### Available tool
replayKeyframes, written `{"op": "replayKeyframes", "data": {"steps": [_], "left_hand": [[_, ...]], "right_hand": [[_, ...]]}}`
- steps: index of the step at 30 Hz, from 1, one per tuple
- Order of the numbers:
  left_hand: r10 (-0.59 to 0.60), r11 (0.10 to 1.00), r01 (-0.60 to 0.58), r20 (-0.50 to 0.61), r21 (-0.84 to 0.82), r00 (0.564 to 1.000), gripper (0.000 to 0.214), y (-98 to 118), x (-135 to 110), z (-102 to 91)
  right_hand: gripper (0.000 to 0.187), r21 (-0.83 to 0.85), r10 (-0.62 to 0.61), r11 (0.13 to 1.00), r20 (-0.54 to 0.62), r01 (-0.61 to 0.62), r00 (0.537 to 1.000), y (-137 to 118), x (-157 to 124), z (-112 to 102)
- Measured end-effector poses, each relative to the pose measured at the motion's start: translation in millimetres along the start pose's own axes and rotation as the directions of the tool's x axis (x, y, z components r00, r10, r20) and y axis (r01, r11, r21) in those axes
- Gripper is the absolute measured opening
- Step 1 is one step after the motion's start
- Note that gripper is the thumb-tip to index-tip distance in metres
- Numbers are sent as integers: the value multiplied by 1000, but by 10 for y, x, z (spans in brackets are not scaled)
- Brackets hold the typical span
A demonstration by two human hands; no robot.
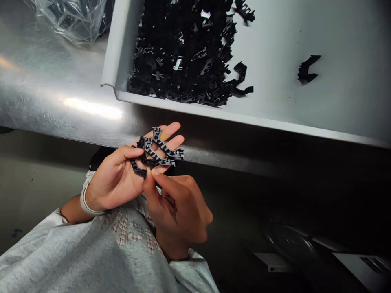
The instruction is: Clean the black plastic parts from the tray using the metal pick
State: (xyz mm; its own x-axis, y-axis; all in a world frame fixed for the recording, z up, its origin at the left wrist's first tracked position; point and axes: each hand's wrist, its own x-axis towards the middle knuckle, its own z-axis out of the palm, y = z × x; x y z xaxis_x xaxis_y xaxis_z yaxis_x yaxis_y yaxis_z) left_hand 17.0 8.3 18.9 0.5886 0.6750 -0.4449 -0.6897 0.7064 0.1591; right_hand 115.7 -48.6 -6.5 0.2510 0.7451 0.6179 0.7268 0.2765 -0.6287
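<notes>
My left hand (pixel 114 183) is turned palm up, with several black C-shaped plastic clips (pixel 157 156) lying across the palm and fingers. Its thumb rests against the clips, and the fingers stretch out beneath them. At the lower edge of this group, the thumb and forefinger of my right hand (pixel 180 205) pinch together at the end of a dark clip (pixel 139 169). The fingertips partly cover that end. A small yellowish patch (pixel 165 136) shows on a left finger, behind the clips.
Beyond my hands, a white tray (pixel 195 110) holds a large heap of black plastic clips (pixel 183 53). One loose clip (pixel 307 70) lies apart on the right. A clear plastic bag (pixel 76 20) sits on the metal table (pixel 55 89). Below right is a dark round stool-like shape (pixel 290 244).
</notes>
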Motion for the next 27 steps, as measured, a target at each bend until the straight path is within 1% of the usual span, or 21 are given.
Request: {"op": "replayKeyframes", "data": {"steps": [2, 4, 7, 11, 14, 17, 19, 21, 23, 25, 27], "left_hand": [[-19, 1000, 19, 9, -24, 1000, 79, 6, 7, 10], [-44, 998, 46, 24, -52, 999, 83, 15, 15, 18], [-92, 992, 94, 27, -79, 995, 87, 27, 22, 23], [-110, 990, 114, 52, -84, 993, 85, 26, 20, 11], [-100, 992, 104, 57, -76, 993, 83, 16, 15, -1], [-87, 994, 85, -25, -65, 996, 88, 12, 5, 1], [-65, 997, 61, -72, -54, 995, 87, 16, -4, 7], [-37, 998, 34, -55, -47, 998, 82, 26, -13, 10], [-12, 999, 11, -19, -45, 1000, 79, 35, -19, 6], [28, 999, -29, -13, -35, 1000, 80, 41, -19, 0], [71, 997, -72, -16, -20, 997, 81, 42, -16, -10]], "right_hand": [[9, 1, -14, 1000, -4, 14, 1000, -8, 13, -7], [13, 8, -3, 1000, -11, 3, 1000, -13, 24, -10], [12, -2, 11, 1000, -14, -11, 1000, -9, 28, -8], [13, -3, -39, 999, -9, 39, 999, -5, 11, -8], [12, 17, -33, 999, 5, 33, 999, -9, -3, -17], [10, 34, -32, 999, -3, 32, 999, 3, -2, -11], [9, 85, -36, 996, -15, 37, 999, 23, 5, 5], [7, 139, -42, 989, -18, 44, 999, 44, 10, 23], [8, 156, -38, 987, -4, 38, 999, 59, 10, 31], [10, 139, -19, 990, 30, 15, 999, 62, 7, 22], [10, 111, 3, 994, 89, -13, 996, 55, 5, 2]]}}
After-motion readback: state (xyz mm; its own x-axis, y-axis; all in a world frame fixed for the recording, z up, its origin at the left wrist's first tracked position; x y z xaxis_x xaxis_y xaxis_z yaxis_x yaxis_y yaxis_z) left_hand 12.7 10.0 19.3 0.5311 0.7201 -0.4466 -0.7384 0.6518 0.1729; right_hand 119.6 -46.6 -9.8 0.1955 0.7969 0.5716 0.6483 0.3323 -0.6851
